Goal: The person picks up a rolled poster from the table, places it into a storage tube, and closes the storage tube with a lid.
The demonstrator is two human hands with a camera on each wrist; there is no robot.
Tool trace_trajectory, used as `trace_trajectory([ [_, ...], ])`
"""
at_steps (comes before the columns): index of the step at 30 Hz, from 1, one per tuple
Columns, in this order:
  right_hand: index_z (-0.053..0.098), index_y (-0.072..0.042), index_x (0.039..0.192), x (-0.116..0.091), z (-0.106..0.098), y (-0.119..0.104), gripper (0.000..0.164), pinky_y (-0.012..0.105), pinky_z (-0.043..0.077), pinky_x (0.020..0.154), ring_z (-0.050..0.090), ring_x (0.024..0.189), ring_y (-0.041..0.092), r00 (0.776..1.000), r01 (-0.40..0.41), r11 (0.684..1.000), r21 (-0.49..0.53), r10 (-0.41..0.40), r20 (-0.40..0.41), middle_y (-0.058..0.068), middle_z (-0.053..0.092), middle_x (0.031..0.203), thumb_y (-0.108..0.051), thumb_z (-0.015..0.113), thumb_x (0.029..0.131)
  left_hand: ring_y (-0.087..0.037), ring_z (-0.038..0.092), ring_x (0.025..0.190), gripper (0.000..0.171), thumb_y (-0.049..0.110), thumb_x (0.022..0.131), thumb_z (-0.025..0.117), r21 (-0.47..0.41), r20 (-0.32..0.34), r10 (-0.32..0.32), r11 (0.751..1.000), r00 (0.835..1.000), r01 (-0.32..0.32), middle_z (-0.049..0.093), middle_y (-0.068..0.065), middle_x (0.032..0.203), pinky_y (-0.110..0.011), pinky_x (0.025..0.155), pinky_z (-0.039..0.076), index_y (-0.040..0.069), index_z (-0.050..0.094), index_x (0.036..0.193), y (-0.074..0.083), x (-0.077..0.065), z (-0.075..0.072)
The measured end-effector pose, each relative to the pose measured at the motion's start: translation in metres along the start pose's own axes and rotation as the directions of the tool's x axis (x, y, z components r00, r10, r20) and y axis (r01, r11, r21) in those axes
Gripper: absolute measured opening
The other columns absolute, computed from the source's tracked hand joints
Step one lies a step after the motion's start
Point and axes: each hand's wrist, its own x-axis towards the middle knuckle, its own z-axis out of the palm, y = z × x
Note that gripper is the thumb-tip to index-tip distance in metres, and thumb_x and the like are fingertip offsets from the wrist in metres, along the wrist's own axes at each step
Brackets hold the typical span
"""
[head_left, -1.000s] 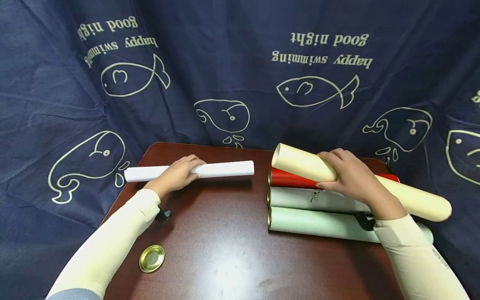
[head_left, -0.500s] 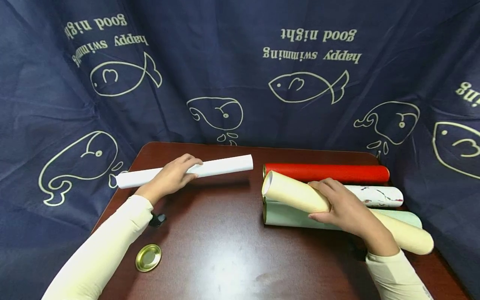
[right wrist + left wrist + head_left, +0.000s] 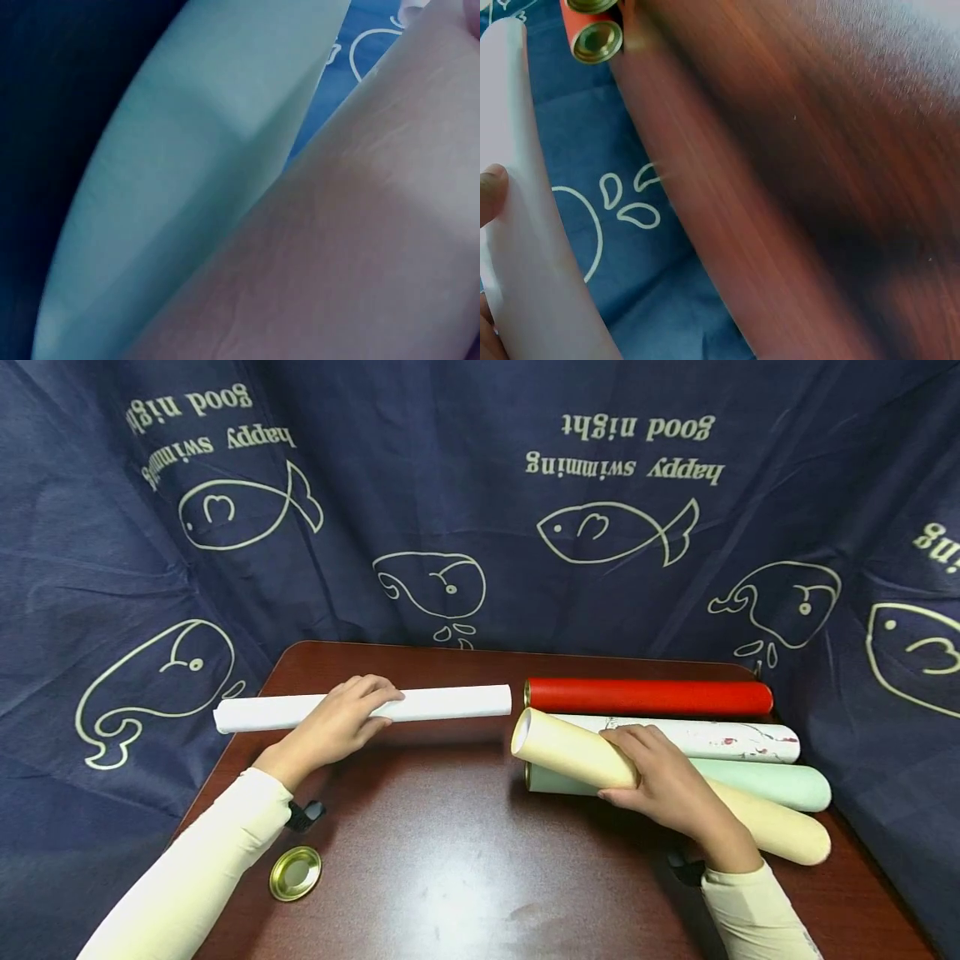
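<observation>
My left hand [image 3: 341, 718] holds a long white paper roll [image 3: 457, 700] near its middle, over the back left of the table. In the left wrist view the roll [image 3: 536, 255] runs down the left side, a fingertip on it. My right hand [image 3: 663, 781] grips a cream cardboard tube [image 3: 772, 827] from above. The tube lies slantwise, its uncovered left end overlapping a white tube with painted marks [image 3: 720, 739] and a pale green tube [image 3: 772, 783]. The right wrist view shows the green tube [image 3: 187, 112] close by.
Behind the white tube lies a red tube [image 3: 645, 697], parallel to it. A round gold lid [image 3: 296, 873] rests on the brown table [image 3: 420, 827] at the front left. A dark blue curtain [image 3: 465, 485] with fish and whale drawings hangs behind the table.
My right hand has brought the cream tube forward, from over the red and white tubes to the green tube's front side. The white roll tilted, then levelled in my left hand.
</observation>
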Motion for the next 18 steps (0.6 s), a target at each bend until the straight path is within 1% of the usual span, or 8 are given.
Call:
trace_trajectory([
  [5, 0.06, -0.008, 0.126, 0.002, 0.008, -0.002, 0.071, 0.047, 0.045, 0.086, 0.057, 0.1, 0.027, 1.0, 0.007, 0.999, -0.037, -0.007, -0.006, 0.007, 0.064, 0.112, -0.027, 0.09, 0.065, -0.032, 0.057, 0.112, 0.041, 0.007, 0.085, 0.078, 0.006, -0.029, 0.013, 1.0, 0.999, -0.013, 0.059, -0.011, 0.122, -0.052, 0.093, 0.045, 0.009, 0.065, 0.123, 0.007, -0.008, -0.003],
  [10, 0.057, -0.007, 0.129, 0.002, 0.011, -0.003, 0.072, 0.051, 0.047, 0.085, 0.061, 0.102, 0.03, 1.0, -0.021, 0.999, -0.048, 0.021, -0.015, 0.007, 0.064, 0.115, -0.024, 0.09, 0.067, -0.031, 0.058, 0.111, 0.042, 0.008, 0.083, 0.08, -0.004, -0.055, 0.032, 0.999, 0.998, -0.032, 0.06, -0.01, 0.121, -0.051, 0.093, 0.045, 0.009, 0.066, 0.122, 0.013, -0.018, -0.003],
  [13, 0.057, -0.007, 0.13, 0.002, 0.012, -0.002, 0.073, 0.052, 0.048, 0.084, 0.063, 0.102, 0.03, 0.999, -0.033, 0.998, -0.058, 0.031, -0.035, 0.008, 0.064, 0.117, -0.023, 0.09, 0.067, -0.031, 0.058, 0.11, 0.043, 0.007, 0.081, 0.081, -0.013, -0.075, 0.04, 0.999, 0.996, -0.041, 0.06, -0.011, 0.12, -0.051, 0.093, 0.045, 0.009, 0.066, 0.122, 0.016, -0.02, -0.001],
  [18, 0.058, -0.006, 0.128, 0.0, 0.017, 0.0, 0.074, 0.052, 0.048, 0.086, 0.062, 0.104, 0.033, 0.997, -0.024, 0.997, -0.071, 0.019, -0.073, 0.01, 0.064, 0.118, -0.022, 0.092, 0.064, -0.03, 0.058, 0.11, 0.043, 0.007, 0.08, 0.082, -0.024, -0.095, 0.065, 0.997, 0.993, -0.067, 0.061, -0.011, 0.12, -0.049, 0.092, 0.046, 0.008, 0.067, 0.121, 0.019, -0.023, 0.002],
])
